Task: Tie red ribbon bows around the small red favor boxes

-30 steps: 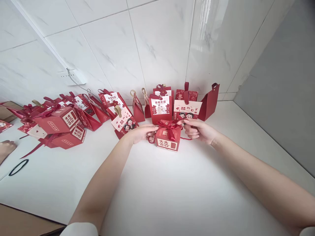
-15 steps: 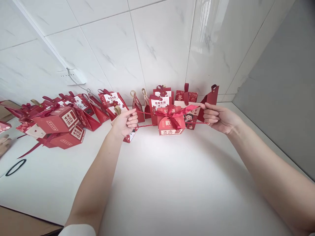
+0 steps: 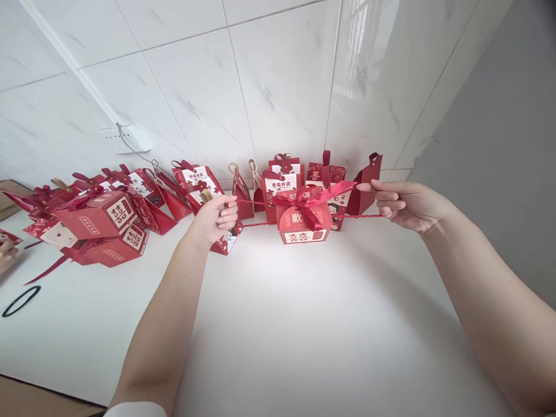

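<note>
1. The step in hand looks like drawing the red cords point(image 3: 256, 224) outward to both sides of the red gift box point(image 3: 304, 223), which sits between the hands with its lettered front toward the wearer.
2. The left hand point(image 3: 208, 223) is closed near the cords' left ends, its fingers point(image 3: 228, 212) curled in and pressed together around them.
3. The right hand point(image 3: 406, 208) has its thumb and forefinger nearly together by the upper strand, close to the ribbon's loose tail point(image 3: 341, 188); its other fingers are bent over the lower strand. Whether the tail's tip is touched too, I cannot tell.
4. The strands run nearly straight, so they look taut. The box seems borne by them, but I cannot tell whether its underside touches the worktop point(image 3: 304, 330).
5. A satin bow point(image 3: 304, 202) lies across the box top, with one short end hanging over the front.
6. From this hold, a next move would call for an even pull on both sides, I judge, keeping the box level and the bow clear of the cords.
7. Behind stand red gift bags point(image 3: 281, 180). Well to the left are two stacked boxes point(image 3: 98, 217), a dark loop point(image 3: 21, 301) and another person's hand point(image 3: 6, 258).
</note>
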Available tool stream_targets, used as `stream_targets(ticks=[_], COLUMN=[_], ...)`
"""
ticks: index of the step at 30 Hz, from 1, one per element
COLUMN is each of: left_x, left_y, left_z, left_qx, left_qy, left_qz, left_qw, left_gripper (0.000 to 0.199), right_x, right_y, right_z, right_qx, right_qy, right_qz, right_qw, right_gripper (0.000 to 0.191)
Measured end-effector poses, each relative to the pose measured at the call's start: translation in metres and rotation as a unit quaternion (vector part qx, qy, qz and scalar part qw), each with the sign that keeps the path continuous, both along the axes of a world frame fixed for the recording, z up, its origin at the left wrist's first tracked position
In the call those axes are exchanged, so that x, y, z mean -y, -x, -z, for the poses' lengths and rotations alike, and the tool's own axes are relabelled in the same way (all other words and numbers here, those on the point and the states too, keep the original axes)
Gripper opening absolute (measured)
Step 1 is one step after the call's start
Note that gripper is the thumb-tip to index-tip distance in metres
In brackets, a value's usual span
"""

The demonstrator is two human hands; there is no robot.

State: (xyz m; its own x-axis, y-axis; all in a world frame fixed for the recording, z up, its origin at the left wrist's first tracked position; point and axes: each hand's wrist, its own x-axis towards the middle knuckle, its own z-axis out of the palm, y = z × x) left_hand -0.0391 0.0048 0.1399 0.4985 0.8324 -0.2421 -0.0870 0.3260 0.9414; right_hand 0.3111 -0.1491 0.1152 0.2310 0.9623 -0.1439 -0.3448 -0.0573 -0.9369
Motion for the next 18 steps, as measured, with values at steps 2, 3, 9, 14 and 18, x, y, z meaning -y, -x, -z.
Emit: stream_targets(ticks=[2,3,9,14,18], left_x=[0.002,0.002,-0.003,0.006,0.014], left_y=[0.003,0.006,0.027,0.027,0.004], left_z=[-0.002,-0.002,0.004,0.005,0.022], left_qx=[-0.028,-0.05,-0.322,-0.384,-0.411], left_qy=[-0.027,-0.044,-0.168,-0.283,-0.308], left_qz=[0.018,0.034,0.119,0.075,0.175], left_qw=[0.999,0.997,0.924,0.876,0.84], left_gripper=[0.027,0.028,0.017,0.026,0.056], right_x=[0.0,-0.001,-0.007,0.002,0.009], right_y=[0.0,0.0,-0.004,0.01,0.025], right_z=[0.004,0.007,0.028,0.019,0.017], right_qx=[0.005,0.033,0.315,0.555,0.556], right_qy=[0.01,0.008,0.043,-0.03,-0.046], right_qz=[-0.017,-0.035,-0.171,-0.075,-0.195], right_qw=[1.0,0.999,0.933,0.828,0.807], right_gripper=[0.013,0.014,0.032,0.016,0.017])
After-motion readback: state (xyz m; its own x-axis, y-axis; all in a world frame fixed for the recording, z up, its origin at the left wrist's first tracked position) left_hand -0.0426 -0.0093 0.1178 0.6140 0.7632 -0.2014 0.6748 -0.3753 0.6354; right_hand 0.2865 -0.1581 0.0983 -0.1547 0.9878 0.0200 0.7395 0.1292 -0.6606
